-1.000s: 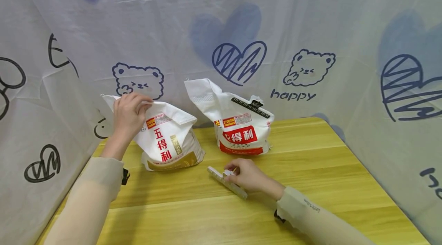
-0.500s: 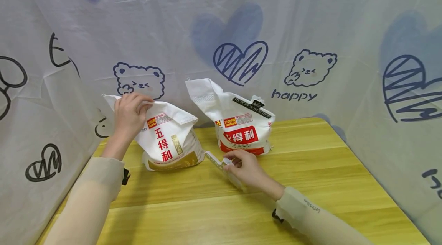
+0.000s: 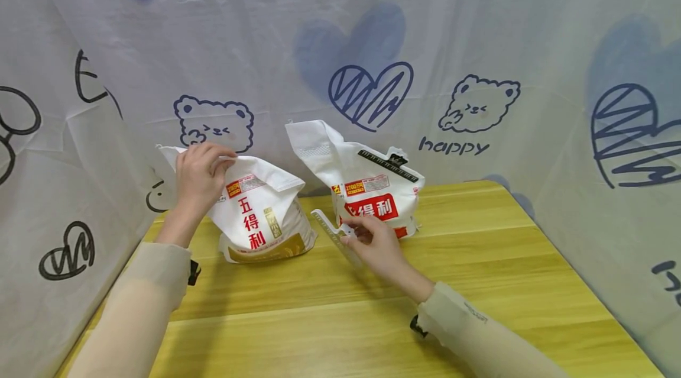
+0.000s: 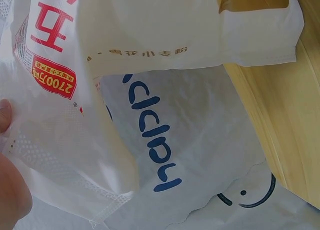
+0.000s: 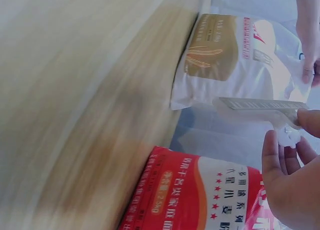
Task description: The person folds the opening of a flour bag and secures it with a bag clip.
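A white flour bag with a gold base (image 3: 284,224) stands on the left of the table, its top folded over. My left hand (image 3: 199,177) pinches the bag's upper edge between thumb and fingers. Part of that hand (image 4: 12,190) shows at the left side of the left wrist view, against the white bag cloth (image 4: 65,145). Raised above the table, a white bag clip with a long bar (image 3: 327,227) is pinched in my right hand (image 3: 380,251). In the right wrist view the clip's bar (image 5: 250,104) points toward the gold-printed bag (image 5: 215,55).
A second flour bag, with red print (image 3: 375,207), stands behind my right hand, a black bag clip (image 3: 388,165) fixed across its top. Both bags rest on a wooden table (image 3: 276,319). A printed cloth (image 3: 255,41) hangs behind and at both sides.
My right hand has lifted the white bag clip up from the table and away from me, now overlapping the red bag's lower part. The left hand stays on the left bag's top.
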{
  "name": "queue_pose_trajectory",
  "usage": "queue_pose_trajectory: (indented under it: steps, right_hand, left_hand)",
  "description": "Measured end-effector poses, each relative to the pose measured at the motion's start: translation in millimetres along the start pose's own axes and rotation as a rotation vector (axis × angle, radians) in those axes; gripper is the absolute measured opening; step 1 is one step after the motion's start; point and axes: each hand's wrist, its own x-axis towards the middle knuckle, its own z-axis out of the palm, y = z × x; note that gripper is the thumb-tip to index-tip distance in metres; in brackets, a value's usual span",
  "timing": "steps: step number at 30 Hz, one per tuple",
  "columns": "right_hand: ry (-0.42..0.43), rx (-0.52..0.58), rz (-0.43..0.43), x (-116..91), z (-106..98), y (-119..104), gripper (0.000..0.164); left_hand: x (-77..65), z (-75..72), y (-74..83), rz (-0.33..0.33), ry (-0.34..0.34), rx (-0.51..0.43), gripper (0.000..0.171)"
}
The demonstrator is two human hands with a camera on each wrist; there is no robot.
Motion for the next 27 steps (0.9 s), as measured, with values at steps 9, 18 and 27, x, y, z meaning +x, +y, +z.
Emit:
queue_pose_trajectory:
  steps: [9,18,27]
  right_hand:
    - [0.033,0.009,-0.059,9.4,-0.9,-12.8,0.034]
    - [0.066,0.033,-0.111,20.7,5.0,-18.7,0.034]
    - [0.111,0.02,-0.126,34.7,13.9,-22.2,0.034]
  left_hand:
    - [0.4,0.2,0.4,-0.004,0.005,-0.009,0.014]
    - [-1.1,0.3,0.4,-0.001,0.022,-0.019,0.014]
    - [-0.2,0.3,-0.9,0.005,0.01,-0.009,0.013]
